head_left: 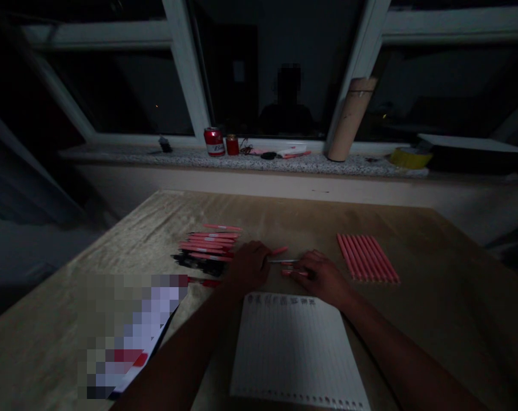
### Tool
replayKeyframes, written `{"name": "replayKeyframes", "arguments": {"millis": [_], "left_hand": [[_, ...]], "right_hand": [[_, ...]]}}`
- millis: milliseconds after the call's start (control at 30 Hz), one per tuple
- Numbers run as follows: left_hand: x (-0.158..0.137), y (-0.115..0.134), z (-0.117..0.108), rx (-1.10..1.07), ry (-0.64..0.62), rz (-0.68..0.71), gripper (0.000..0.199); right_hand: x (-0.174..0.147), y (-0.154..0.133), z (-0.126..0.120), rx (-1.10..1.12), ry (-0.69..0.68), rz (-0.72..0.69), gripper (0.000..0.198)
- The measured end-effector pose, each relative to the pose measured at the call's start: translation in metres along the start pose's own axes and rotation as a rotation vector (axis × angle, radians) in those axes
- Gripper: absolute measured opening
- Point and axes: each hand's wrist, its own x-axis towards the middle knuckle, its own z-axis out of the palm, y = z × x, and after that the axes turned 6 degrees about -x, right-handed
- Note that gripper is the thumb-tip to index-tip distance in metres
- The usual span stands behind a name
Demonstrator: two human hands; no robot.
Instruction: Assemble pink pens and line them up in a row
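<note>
My left hand [250, 265] is closed, its fingers bent down by the table, at the right end of a pile of pink pens [209, 242]. Black pens [201, 264] lie along the near side of that pile. A thin pale stick like a pen refill [283, 261] spans the gap to my right hand [321, 274], with an end at the fingers of each. My right hand is curled, and short pink pen pieces [293, 273] lie at its fingertips. Just beyond the stick is another pink piece [280, 250]. The dim light hides the exact grips.
A row of several pink pens [368, 258] lies to the right. A lined notebook [299, 354] sits below my hands. A red pen [205, 282] and a blurred-out flat item [156, 319] are at left. The windowsill holds a red can [215, 141], a tall tube [352, 120] and yellow tape [410, 158].
</note>
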Motion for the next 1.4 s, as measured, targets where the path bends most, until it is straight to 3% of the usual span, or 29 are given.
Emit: {"name": "replayKeyframes", "arguments": {"millis": [467, 633, 1000, 1233, 1400], "left_hand": [[-0.002, 0.006, -0.003, -0.031, -0.082, 0.063, 0.027], [-0.002, 0.006, -0.003, -0.016, -0.098, 0.073, 0.036], [-0.002, 0.003, -0.002, 0.000, -0.111, 0.050, 0.025], [-0.001, 0.008, -0.002, -0.035, -0.115, 0.077, 0.047], [0.002, 0.019, 0.003, -0.004, -0.120, 0.140, 0.029]], "right_hand": [[0.000, -0.005, -0.002, -0.044, -0.104, -0.079, 0.022], [-0.001, -0.005, -0.001, -0.056, -0.062, -0.019, 0.022], [-0.001, -0.005, -0.006, -0.063, -0.005, 0.065, 0.022], [-0.003, -0.005, -0.003, -0.142, -0.057, 0.165, 0.020], [-0.001, -0.003, 0.003, -0.233, -0.133, 0.164, 0.017]]}}
